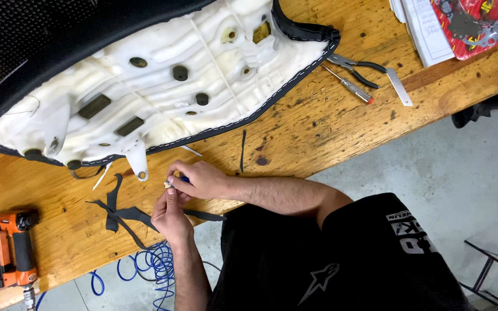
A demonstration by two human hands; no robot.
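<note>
**Inspector:** Both hands meet at the near edge of the wooden bench (341, 138). The right hand (203, 179) has its fingers closed around a small blue-tipped item (184, 179); its kind is too small to tell. The left hand (171, 216) pinches a tiny metal piece (168, 184) with its fingertips, touching the right.

**Foreman:** Surroundings?

**Inspector:** The upturned seat (162, 80), white base showing, black cover stapled at the rim, lies along the far side. Black offcuts (119, 214) lie just beside the left hand. The orange staple gun (14, 247) sits at the near left corner, its blue hose (151, 265) hanging off the edge. Pliers (353, 64) and a screwdriver (350, 85) lie toward the right.

**Foreman:** Risks?

**Inspector:** In my judgement, the small piece could slip and drop to the floor, being held over the edge. The hanging hose could snag an arm.
</note>
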